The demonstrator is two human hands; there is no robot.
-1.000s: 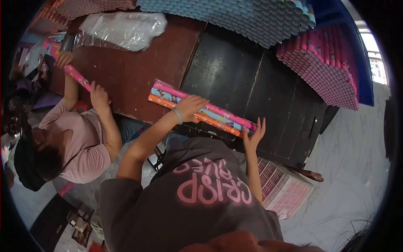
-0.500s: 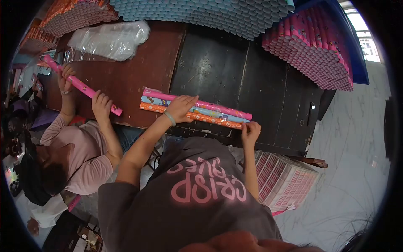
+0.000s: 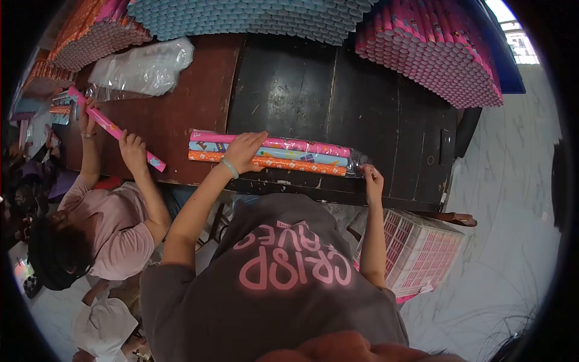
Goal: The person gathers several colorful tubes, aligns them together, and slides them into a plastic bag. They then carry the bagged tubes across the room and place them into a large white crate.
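Observation:
Three wrapping-paper rolls, pink, blue and orange, lie side by side as one bundle (image 3: 301,155) near the front edge of the dark table (image 3: 374,102). My left hand (image 3: 244,151) lies across the bundle left of its middle, holding it down; a green bangle sits on the wrist. My right hand (image 3: 372,177) is closed on the clear plastic sleeve (image 3: 356,161) at the bundle's right end.
A co-worker (image 3: 114,229) on my left holds a pink roll (image 3: 114,130) over the brown table (image 3: 181,108). Stacks of blue rolls (image 3: 253,15), pink rolls (image 3: 434,54) and orange rolls (image 3: 90,30) line the back. Clear plastic bags (image 3: 145,63) lie far left. A white crate (image 3: 416,253) stands below right.
My right hand went from open at the bundle's end to pinching the plastic there. The bundle has turned more parallel to the table edge. My left hand stayed on it.

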